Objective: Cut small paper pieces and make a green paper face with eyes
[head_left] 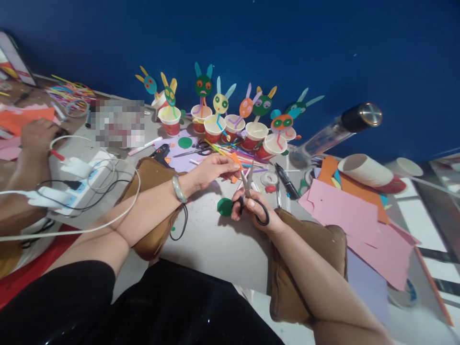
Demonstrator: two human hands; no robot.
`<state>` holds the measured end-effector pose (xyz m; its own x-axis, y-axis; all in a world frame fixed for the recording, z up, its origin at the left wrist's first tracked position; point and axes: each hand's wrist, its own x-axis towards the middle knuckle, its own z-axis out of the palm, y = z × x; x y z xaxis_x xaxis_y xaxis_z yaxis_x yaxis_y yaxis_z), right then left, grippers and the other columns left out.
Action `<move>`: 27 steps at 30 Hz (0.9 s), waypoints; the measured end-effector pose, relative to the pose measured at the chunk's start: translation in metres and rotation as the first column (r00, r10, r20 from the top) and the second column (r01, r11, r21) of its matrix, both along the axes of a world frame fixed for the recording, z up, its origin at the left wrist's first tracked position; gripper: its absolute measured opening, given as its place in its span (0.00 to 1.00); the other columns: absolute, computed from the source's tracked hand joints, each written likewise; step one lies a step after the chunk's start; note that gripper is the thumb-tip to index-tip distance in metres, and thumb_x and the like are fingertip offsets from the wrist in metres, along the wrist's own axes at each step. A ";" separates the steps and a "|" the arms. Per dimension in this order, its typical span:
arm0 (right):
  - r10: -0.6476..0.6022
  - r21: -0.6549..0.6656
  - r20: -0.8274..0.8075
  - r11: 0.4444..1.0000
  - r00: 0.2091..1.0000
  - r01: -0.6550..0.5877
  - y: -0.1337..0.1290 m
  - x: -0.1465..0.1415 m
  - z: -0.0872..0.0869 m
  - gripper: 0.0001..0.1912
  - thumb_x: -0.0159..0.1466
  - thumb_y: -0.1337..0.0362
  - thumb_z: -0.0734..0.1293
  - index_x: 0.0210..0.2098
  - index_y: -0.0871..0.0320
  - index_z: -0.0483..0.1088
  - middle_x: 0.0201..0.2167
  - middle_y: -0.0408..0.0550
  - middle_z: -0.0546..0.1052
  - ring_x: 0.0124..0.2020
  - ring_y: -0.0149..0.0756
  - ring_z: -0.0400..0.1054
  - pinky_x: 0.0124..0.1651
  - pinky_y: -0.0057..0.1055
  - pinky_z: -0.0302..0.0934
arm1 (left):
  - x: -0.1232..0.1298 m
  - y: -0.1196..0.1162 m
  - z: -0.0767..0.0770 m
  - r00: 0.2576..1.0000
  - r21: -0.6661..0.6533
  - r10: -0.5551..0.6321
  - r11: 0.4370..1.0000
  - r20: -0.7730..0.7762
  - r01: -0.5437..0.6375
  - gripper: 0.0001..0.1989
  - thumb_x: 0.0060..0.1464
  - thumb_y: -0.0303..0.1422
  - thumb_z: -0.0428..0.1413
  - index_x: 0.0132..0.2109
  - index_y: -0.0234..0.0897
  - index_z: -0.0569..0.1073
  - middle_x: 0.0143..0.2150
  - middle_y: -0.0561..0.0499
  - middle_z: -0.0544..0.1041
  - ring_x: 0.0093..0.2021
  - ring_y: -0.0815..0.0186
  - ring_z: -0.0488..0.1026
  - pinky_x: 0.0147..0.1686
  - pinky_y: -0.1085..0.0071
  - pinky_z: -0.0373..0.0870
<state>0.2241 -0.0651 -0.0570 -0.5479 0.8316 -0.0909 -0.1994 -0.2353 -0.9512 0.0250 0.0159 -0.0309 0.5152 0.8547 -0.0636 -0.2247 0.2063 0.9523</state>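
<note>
My left hand (214,171) pinches a small piece of orange paper (236,159) between thumb and fingers. Close to its right, my right hand (259,209) grips black-handled scissors (247,184), fingers through the loops, the blades parted and pointing up beside the orange piece. Whether the blades touch the paper I cannot tell. A green paper circle (224,207) lies on the table just left of the scissor handles. Behind both hands is a heap of coloured sticks or straws (247,155), with a roll of tape (269,178) and a black utility knife (286,181) to the right.
Paper cups (214,128) with paper animal heads line the blue wall. A clear bottle (334,136) and pink paper (345,206) are right. Brown cushions (309,258) lie under my forearms. Left are a power strip (84,182), trailing cables and another person's hand (39,136).
</note>
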 end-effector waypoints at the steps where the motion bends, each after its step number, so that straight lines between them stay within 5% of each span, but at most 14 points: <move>1: -0.003 -0.015 0.007 1.000 1.000 0.003 0.000 0.000 0.001 0.26 0.62 0.41 0.73 0.42 0.58 0.71 0.25 0.46 0.81 0.24 0.33 0.74 0.29 0.28 0.66 | 0.000 0.000 0.000 1.000 0.020 -0.001 1.000 -0.007 0.001 0.17 0.53 0.42 0.67 0.29 0.33 0.75 0.28 0.51 0.77 0.28 0.73 0.68 0.33 0.71 0.65; 12: -0.012 -0.119 0.093 0.993 0.996 0.023 0.002 0.008 0.014 0.29 0.57 0.38 0.76 0.39 0.57 0.70 0.18 0.43 0.79 0.14 0.29 0.66 0.16 0.22 0.56 | -0.003 0.000 0.002 1.000 0.108 -0.009 0.994 -0.028 0.012 0.20 0.54 0.47 0.67 0.30 0.33 0.78 0.28 0.49 0.78 0.29 0.71 0.69 0.34 0.69 0.65; 21: 0.100 -0.111 -0.003 0.989 0.995 -0.099 0.004 0.014 0.013 0.30 0.58 0.38 0.76 0.42 0.59 0.72 0.27 0.49 0.83 0.24 0.33 0.75 0.27 0.27 0.68 | -0.004 0.000 0.004 0.999 0.094 -0.040 0.995 -0.020 0.042 0.17 0.53 0.44 0.68 0.30 0.34 0.78 0.28 0.50 0.79 0.30 0.71 0.71 0.37 0.69 0.68; 25: 0.168 -0.063 0.014 0.984 0.986 -0.167 0.005 0.020 0.016 0.27 0.59 0.41 0.76 0.40 0.59 0.72 0.23 0.46 0.81 0.20 0.32 0.71 0.24 0.28 0.65 | -0.004 0.003 0.003 0.997 0.021 0.075 0.997 0.033 -0.076 0.17 0.51 0.44 0.68 0.31 0.34 0.76 0.31 0.51 0.79 0.31 0.71 0.73 0.37 0.71 0.69; 27: 0.068 -0.017 0.034 0.998 0.997 -0.068 0.007 0.021 0.016 0.24 0.57 0.44 0.78 0.39 0.57 0.72 0.20 0.43 0.78 0.17 0.32 0.69 0.23 0.29 0.63 | -0.004 0.004 0.004 0.987 0.015 0.163 0.986 0.009 -0.164 0.17 0.51 0.44 0.68 0.31 0.35 0.75 0.30 0.52 0.78 0.30 0.73 0.71 0.35 0.72 0.68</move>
<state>0.2446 -0.0584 -0.0411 -0.5994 0.7908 -0.1240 -0.1491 -0.2625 -0.9533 0.0206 0.0195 -0.0268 0.3689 0.9283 -0.0463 -0.2612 0.1513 0.9533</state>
